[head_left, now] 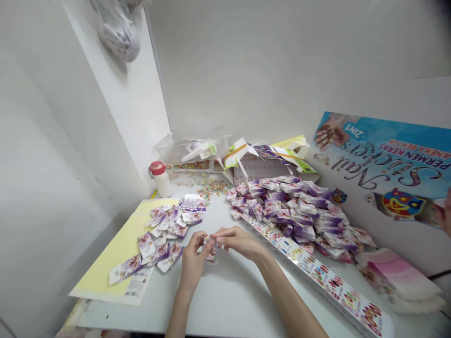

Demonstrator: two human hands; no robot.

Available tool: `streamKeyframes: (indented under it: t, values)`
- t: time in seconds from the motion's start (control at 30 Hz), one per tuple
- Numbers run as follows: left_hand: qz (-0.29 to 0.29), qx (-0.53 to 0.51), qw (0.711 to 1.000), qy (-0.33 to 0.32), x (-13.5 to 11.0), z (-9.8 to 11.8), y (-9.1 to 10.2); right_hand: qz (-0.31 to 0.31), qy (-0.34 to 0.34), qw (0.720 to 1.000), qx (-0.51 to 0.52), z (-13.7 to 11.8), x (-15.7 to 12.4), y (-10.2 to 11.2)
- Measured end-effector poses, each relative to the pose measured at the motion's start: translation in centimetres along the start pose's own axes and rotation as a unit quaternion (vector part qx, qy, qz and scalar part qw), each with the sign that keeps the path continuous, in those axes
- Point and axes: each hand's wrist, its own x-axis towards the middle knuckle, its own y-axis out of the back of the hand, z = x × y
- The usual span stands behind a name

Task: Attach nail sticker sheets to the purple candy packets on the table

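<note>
Right now, the person's left hand and right hand meet above a white tabletop, their fingertips closed in a pinch on a small printed packet held just off the surface. Its details are too small to make out. Just below it, a second small packet shows close under the fingers, though whether it touches them cannot be told. To the left, a yellow sheet lies on the table, bearing loose purple-and-white cards, some fanned in a row near its far edge. To the right rises a heap of purple-and-white boxed packets, edged by a long strip of colourful nail-sticker sheets. Farther back sit a red-capped white bottle, a clear plastic tub, spilled colourful candy bits and a torn-open cardboard carton. A printed "Nail Stickers" poster stands upside down at the right, pink folded cartons lie stacked below it, and another person's hand enters at the right edge.
</note>
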Motion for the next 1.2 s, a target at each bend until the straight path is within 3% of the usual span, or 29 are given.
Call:
streamKeyframes:
  t: [0.13, 0.23, 0.33, 0.43, 0.5, 0.67, 0.77, 0.9, 1.03, 1.2]
  values:
    - [0.006, -0.01, 1.0, 0.014, 0.1, -0.3, -0.4, 0.062, 0.038, 0.997, -0.025, -0.2, 0.3, 0.0]
    - [-0.004, 0.021, 1.0, 0.017, 0.2, -0.9, -0.8, 0.21, 0.092, 0.966, -0.117, -1.2, 0.0, 1.2]
    - [0.001, 0.085, 0.996, 0.023, 0.4, -2.0, -1.0, 0.387, 0.161, 0.865, -0.277, -2.3, -0.8, 3.5]
    - [0.002, 0.1, 0.994, 0.052, 0.7, -3.0, -1.0, 0.472, 0.161, 0.763, -0.412, -2.5, -1.4, 5.9]
    - [0.01, 0.097, 0.993, 0.061, 0.9, -3.4, -0.9, 0.479, 0.127, 0.736, -0.462, -2.4, -1.6, 6.6]
    - [0.013, 0.092, 0.994, 0.063, 1.1, -3.6, -0.7, 0.428, 0.044, 0.73, -0.532, -2.2, -2.6, 5.3]
    - [0.016, 0.087, 0.994, 0.065, 1.2, -3.6, -0.6, 0.383, -0.074, 0.715, -0.58, -1.9, -4.6, 4.6]
    - [0.016, 0.098, 0.993, 0.063, 1.3, -3.7, -0.6, 0.321, -0.22, 0.669, -0.633, -1.0, -7.8, 5.0]
    - [0.008, 0.111, 0.992, 0.058, 1.3, -3.9, -0.7, 0.321, -0.276, 0.615, -0.666, -0.5, -10.1, 5.0]
    - [0.013, 0.106, 0.993, 0.053, 1.2, -4.1, -0.5, 0.319, -0.315, 0.604, -0.659, -0.3, -12.1, 4.5]
